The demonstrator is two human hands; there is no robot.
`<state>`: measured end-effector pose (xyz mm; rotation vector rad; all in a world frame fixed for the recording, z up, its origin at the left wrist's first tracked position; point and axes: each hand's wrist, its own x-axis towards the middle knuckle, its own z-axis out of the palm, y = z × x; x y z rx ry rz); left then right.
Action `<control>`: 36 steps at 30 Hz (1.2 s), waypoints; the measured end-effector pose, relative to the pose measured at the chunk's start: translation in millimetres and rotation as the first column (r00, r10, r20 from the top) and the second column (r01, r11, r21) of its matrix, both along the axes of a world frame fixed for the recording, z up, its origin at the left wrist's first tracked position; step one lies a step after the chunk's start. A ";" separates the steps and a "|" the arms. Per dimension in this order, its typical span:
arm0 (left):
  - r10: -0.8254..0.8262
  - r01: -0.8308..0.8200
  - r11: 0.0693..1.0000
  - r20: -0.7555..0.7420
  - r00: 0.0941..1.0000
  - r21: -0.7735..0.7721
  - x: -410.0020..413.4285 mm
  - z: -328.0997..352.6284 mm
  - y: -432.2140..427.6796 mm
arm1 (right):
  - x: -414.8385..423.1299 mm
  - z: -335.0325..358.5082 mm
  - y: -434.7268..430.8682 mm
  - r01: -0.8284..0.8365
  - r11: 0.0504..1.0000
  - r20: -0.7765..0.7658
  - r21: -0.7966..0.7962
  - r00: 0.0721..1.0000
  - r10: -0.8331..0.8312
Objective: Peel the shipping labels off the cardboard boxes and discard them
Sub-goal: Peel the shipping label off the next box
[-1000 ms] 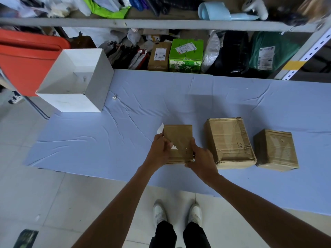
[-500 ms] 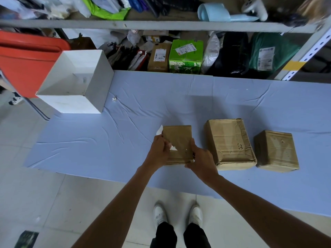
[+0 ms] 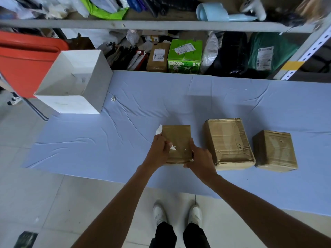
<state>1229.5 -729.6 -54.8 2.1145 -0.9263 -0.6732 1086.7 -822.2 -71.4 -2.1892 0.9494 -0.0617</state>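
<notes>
Left hand (image 3: pixel 160 149) pinching white label (image 3: pixel 158 130) at left edge of small cardboard box (image 3: pixel 177 138) on blue cloth (image 3: pixel 125 140); right hand (image 3: pixel 199 159) grips its near right corner. We would peel low, slowly (paper tears easily), bracing box.

3 brown cardboard boxes in a row near front edge of worktop w/ blue cloth (image 3: pixel 125 140). Small box (image 3: pixel 179 140) on L: left hand (image 3: pixel 160 150) at its L side pinching white label (image 3: pixel 159 130), which is partly lifted. One corner sticks up past far-L corner, another scrap shows by thumb. Right hand (image 3: pixel 200 161) grips near-R corner. Mid box (image 3: pixel 227 142) is biggest, dented, taped, top bare. R box (image 3: pixel 275 150) is apart from it, top bare. Open white box (image 3: pixel 71 102) at far L, upright.
</notes>
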 end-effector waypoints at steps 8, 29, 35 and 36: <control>0.038 -0.039 0.997 0.020 0.999 0.060 3.2 -4.1 -3.9 | 1.7 4.6 -0.3 -0.014 1.000 0.013 -0.016 1.000 0.014; 0.082 -0.076 0.996 -0.160 0.984 0.041 0.7 8.5 -0.1 | 1.9 4.6 -1.9 -0.024 0.999 -0.009 -0.030 1.000 0.024; 0.034 -0.028 0.999 -0.128 0.991 0.046 -1.0 17.8 -8.5 | 2.0 2.7 -3.0 -0.017 1.000 -0.003 -0.008 1.000 0.017; 0.032 -0.026 0.998 -0.135 0.990 0.048 -1.2 18.8 -8.2 | 2.2 1.8 -3.4 -0.016 1.000 -0.005 -0.007 1.000 0.016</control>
